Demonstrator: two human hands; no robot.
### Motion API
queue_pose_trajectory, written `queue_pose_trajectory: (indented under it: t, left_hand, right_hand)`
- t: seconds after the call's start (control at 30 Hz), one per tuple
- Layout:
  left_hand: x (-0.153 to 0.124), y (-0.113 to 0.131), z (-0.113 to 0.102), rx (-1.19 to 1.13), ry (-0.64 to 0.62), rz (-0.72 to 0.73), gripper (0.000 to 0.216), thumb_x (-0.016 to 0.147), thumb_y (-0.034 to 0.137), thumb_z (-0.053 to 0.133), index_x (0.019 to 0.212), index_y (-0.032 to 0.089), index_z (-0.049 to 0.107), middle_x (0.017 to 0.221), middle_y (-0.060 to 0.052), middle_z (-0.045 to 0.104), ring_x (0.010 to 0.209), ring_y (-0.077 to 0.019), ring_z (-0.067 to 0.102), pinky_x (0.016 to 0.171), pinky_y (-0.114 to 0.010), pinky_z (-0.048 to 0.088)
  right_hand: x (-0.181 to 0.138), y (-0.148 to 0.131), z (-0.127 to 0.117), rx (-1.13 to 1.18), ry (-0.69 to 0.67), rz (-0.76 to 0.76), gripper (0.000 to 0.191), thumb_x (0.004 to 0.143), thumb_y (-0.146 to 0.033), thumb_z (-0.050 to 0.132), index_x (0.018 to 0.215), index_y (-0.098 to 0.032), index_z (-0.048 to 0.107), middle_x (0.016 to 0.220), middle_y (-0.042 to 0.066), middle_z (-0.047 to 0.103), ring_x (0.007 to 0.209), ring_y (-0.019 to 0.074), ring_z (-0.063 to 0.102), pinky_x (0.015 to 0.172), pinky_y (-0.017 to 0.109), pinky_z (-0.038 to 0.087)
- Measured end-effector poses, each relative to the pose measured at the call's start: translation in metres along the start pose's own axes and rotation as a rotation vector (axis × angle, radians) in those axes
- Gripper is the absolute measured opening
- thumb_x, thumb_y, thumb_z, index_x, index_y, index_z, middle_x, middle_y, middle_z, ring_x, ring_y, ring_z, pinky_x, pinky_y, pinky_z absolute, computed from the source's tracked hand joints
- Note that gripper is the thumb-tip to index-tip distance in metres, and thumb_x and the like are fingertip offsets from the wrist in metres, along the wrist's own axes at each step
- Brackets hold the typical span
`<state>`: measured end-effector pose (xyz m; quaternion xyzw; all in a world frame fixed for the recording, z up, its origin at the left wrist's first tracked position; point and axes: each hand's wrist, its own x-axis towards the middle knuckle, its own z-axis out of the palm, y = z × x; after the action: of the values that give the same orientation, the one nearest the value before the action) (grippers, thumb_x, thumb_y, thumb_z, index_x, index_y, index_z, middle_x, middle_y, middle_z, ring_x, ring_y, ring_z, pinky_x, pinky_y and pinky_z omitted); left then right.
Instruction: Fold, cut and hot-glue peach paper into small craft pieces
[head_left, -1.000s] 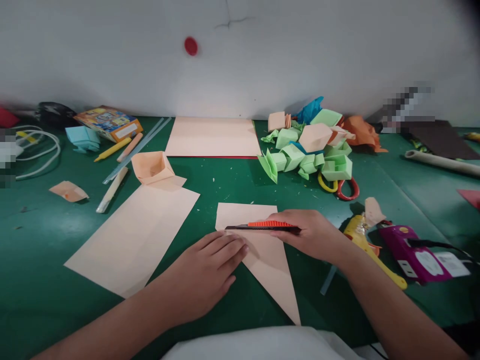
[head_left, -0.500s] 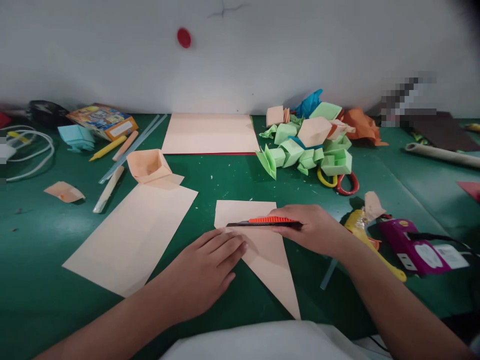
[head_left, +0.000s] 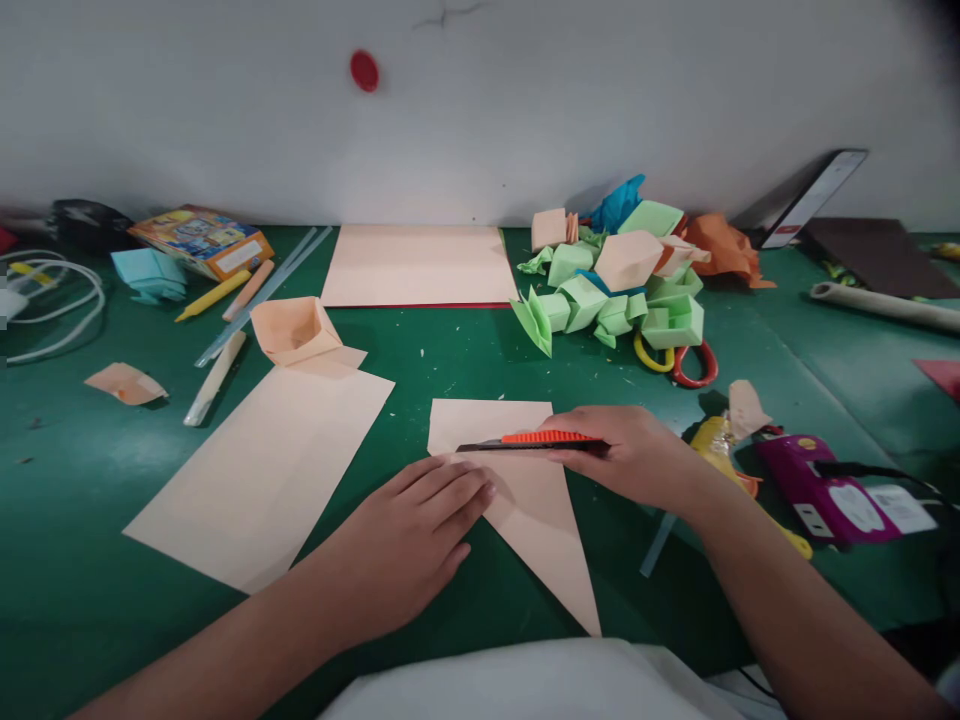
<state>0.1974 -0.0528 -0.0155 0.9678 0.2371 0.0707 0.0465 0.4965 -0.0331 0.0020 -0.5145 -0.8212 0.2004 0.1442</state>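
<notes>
Pale grey wall (head_left: 600, 100) backs the glossy green counter (head_left: 465, 350), where a flat, angular sheet of peach paper (head_left: 536, 520), tapering toward me, lies under both my hands. My right grip (head_left: 637, 455) is closed around a slim cutter with a ribbed orange top and dark body (head_left: 555, 438); its long axis runs nearly level from side to side, tip pointing left across the sheet's upper part. My left grip (head_left: 431, 520) grasps nothing, its fingers spread flat over the sheet's left edge, just below that tip, so close that I cannot tell whether they touch.
</notes>
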Motion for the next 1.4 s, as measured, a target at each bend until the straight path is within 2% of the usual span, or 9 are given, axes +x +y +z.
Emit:
queue_pose_trajectory:
  t: [0.2, 0.63, 1.1, 1.4]
  left_hand:
    - [0.0011, 0.0001, -0.0019, -0.009, -0.026, -0.021, 0.045, 0.103, 0.030, 0.044, 0.146, 0.019, 0.051, 0.151, -0.007, 0.055, 0.138, -0.0276, 0.049, 0.116, -0.045, 0.041]
    - [-0.0001, -0.0016, -0.0014, -0.017, -0.052, -0.021, 0.046, 0.103, 0.030, 0.045, 0.148, 0.020, 0.049, 0.154, -0.007, 0.050, 0.140, -0.0293, 0.046, 0.117, -0.047, 0.041]
    - [-0.0004, 0.0007, -0.0007, 0.011, 0.021, -0.016, 0.046, 0.103, 0.029, 0.045, 0.147, 0.018, 0.050, 0.152, -0.009, 0.054, 0.140, -0.0281, 0.050, 0.117, -0.043, 0.042]
    - [0.0002, -0.0008, -0.0007, 0.035, 0.015, -0.030, 0.044, 0.103, 0.033, 0.046, 0.145, 0.022, 0.054, 0.149, -0.006, 0.056, 0.135, -0.0279, 0.052, 0.114, -0.045, 0.043]
  right_hand:
    - [-0.0005, 0.0007, -0.0012, -0.023, 0.032, -0.044, 0.025, 0.096, -0.029, 0.060, 0.116, -0.027, 0.074, 0.111, 0.003, 0.079, 0.096, 0.0219, 0.074, 0.083, 0.031, 0.058]
    - [-0.0032, 0.0030, -0.0030, -0.057, 0.017, -0.033, 0.027, 0.097, -0.031, 0.059, 0.120, -0.027, 0.072, 0.114, 0.003, 0.078, 0.100, 0.0232, 0.074, 0.084, 0.032, 0.057]
    - [-0.0045, 0.0020, -0.0062, -0.071, 0.024, -0.033, 0.027, 0.097, -0.033, 0.060, 0.119, -0.028, 0.073, 0.112, 0.003, 0.078, 0.098, 0.0222, 0.074, 0.082, 0.032, 0.057]
    - [-0.0045, 0.0011, -0.0078, -0.090, 0.026, -0.046, 0.025, 0.097, -0.033, 0.060, 0.118, -0.029, 0.074, 0.112, 0.003, 0.079, 0.098, 0.0225, 0.074, 0.083, 0.032, 0.058]
